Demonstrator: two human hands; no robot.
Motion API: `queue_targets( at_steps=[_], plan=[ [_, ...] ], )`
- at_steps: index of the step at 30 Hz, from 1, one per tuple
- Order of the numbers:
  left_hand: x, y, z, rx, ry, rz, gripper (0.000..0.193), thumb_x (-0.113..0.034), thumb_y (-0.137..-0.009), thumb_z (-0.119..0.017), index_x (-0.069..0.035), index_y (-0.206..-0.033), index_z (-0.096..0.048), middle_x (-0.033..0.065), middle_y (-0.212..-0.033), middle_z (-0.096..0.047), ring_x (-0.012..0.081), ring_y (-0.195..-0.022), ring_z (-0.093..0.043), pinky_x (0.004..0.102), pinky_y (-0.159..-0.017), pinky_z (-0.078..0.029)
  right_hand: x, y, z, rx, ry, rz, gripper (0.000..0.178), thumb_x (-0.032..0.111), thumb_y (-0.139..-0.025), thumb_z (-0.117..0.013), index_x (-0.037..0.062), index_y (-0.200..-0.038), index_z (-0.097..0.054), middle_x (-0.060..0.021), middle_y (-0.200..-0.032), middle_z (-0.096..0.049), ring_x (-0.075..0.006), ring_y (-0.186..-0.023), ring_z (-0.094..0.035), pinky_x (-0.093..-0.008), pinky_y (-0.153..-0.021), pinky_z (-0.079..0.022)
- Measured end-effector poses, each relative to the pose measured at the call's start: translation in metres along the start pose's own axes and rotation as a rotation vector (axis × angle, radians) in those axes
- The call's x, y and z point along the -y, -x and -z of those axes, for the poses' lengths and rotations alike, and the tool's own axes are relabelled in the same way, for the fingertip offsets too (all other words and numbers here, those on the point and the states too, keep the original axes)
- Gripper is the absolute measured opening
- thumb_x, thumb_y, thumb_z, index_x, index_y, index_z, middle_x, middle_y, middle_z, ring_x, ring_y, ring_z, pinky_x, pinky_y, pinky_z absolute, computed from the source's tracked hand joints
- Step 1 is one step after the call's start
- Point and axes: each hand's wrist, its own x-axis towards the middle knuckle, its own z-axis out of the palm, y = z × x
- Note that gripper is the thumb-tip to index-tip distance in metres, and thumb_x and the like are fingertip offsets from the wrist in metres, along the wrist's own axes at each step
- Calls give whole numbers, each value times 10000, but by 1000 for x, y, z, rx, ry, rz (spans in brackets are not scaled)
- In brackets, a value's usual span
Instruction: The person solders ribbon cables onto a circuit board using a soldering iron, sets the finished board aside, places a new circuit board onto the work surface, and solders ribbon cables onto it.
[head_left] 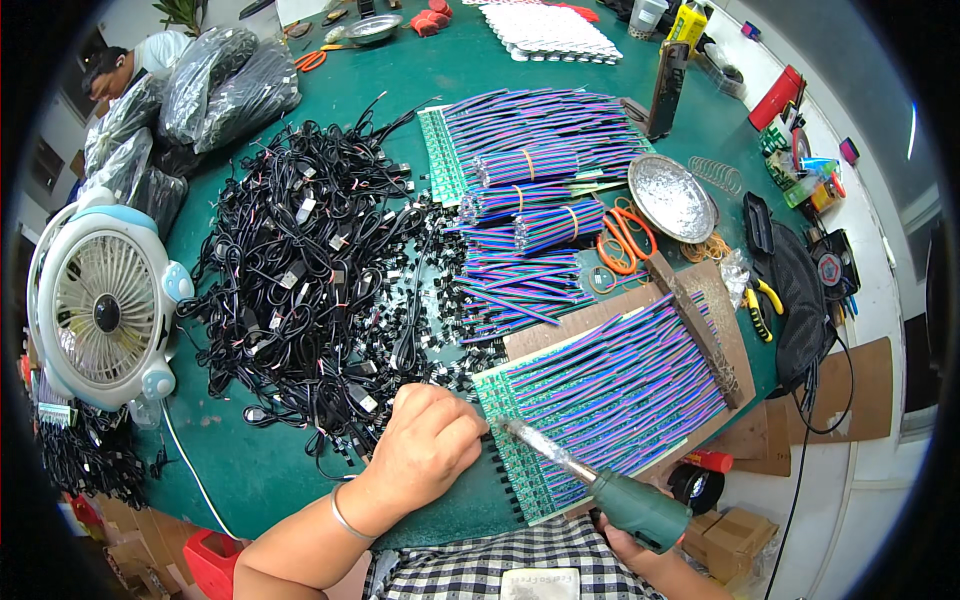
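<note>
My left hand (430,440), a silver bangle on its wrist, is closed at the left edge of a green circuit board panel (510,455). Its fingertips pinch there, and whatever they hold is hidden. Partly hidden at the lower edge, my right hand (625,545) grips a soldering iron (640,505) with a green handle. The iron's tip points left and meets or hovers just over the panel near my left fingers; I cannot tell which. Rows of blue, purple and black wires (610,385) run right from the panel, with a dark bar (695,335) lying across them. Small black connectors line the panel's left edge.
A heap of black cables (290,270) covers the left of the green table, beside a white fan (105,310). Bundled wires (525,165), orange scissors (625,238) and a round metal dish (672,198) lie farther back. A person (130,70) is at the far left.
</note>
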Motion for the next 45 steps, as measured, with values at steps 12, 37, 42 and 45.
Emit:
queue_targets(
  at_steps=[12,37,42,45],
  plan=[
    [-6,-4,4,4,-29,20,260,26,-598,-657,-87,-811,-560,53,-839,-595,259,-811,-561,374,-757,-417,27,-67,49,-544,-404,139,409,46,-853,-546,-38,-1245,-468,-169,-1131,-610,-136,-654,-615,-263,-600,-525],
    [11,-30,51,-68,-163,166,149,1,-710,-703,-55,-832,-640,75,-766,-599,272,-724,-580,368,-651,-470,20,-59,52,-561,-572,150,472,100,-831,-598,-66,-1240,-431,-198,-1084,-616,-172,-609,-613,-251,-490,-485],
    [-9,-15,33,29,63,175,144,-15,-728,-679,-72,-853,-634,78,-824,-669,260,-745,-647,354,-671,-528,11,-32,25,-331,-713,33,484,154,-865,-607,-49,-1256,-407,-198,-1110,-601,-197,-668,-633,-306,-594,-532],
    [-5,-7,18,22,74,197,193,21,-664,-703,-73,-821,-643,60,-804,-680,236,-701,-651,335,-621,-523,4,-16,14,-194,-644,-6,570,184,-832,-647,-39,-1290,-391,-198,-1099,-589,-221,-668,-622,-303,-535,-533]
  ],
)
